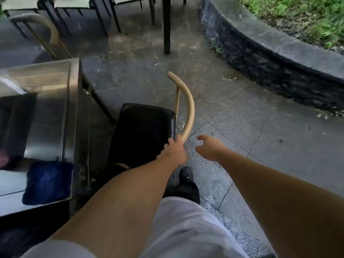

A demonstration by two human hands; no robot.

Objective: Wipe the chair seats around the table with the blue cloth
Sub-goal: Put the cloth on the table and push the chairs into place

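Two hands were seen, one blue cloth and one desk. The left hand [175,148] was clamped on the curved wooden backrest [189,107] of the nearest chair, at the corner of its black seat [143,129]. The right hand [209,147] was held just beside it at 3 o'clock, with fingers loosely spread and nothing gripped, touching neither the chair nor the left hand.

The blue cloth [47,182] was found lying on the near corner of the metal desk [50,94], at 9 o'clock from the left hand and well apart from both hands. It was folded or bunched; which could not be told through the blur.

One chair was seen close by, pushed against the desk's right side. A second curved wooden backrest [44,27] was made out beyond the desk at 11 o'clock, its seat hidden. At 12 o'clock, several dark-framed chairs [74,4] with pale seats were cut off by the top edge, so that no sure count could be made.

One dark shoe [186,175] was visible below the left hand. A stone kerb [260,58] with grass behind it was seen at 2 o'clock. The desk's left part was cut off and blurred by reflections.
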